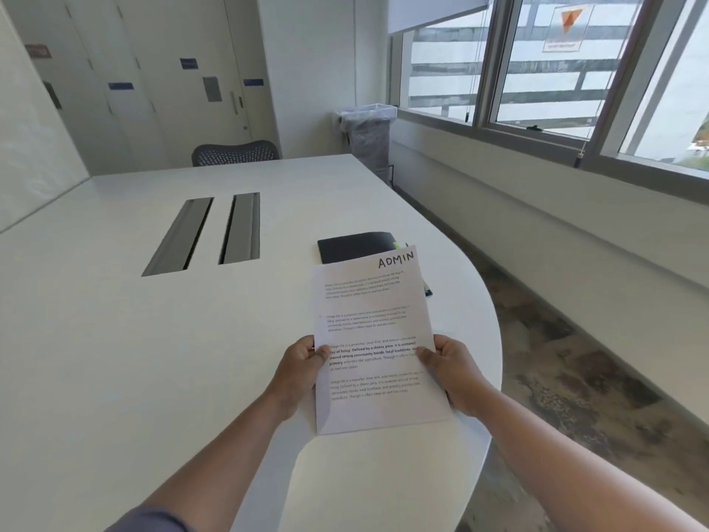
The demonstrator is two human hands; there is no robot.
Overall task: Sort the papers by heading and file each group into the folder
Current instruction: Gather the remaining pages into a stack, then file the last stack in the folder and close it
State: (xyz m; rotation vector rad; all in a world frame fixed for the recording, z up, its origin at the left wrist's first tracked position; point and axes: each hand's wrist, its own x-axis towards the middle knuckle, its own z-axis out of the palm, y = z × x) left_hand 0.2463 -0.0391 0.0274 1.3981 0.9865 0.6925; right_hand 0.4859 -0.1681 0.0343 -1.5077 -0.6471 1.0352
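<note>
I hold a stack of white printed papers (374, 339) above the table's right part; the top sheet has "ADMIN" handwritten at its upper right corner. My left hand (301, 368) grips the stack's left edge, thumb on the front. My right hand (450, 368) grips the right edge in the same way. Behind the papers a dark folder (351, 245) lies flat on the white table (153, 359), its near part hidden by the sheets. A small green tab shows at the folder's right edge.
Two grey cable slots (203, 232) are set into the table's middle. A mesh office chair (234, 152) stands at the far end. A lined waste bin (368, 140) sits by the window wall. The table's curved right edge drops to patterned carpet.
</note>
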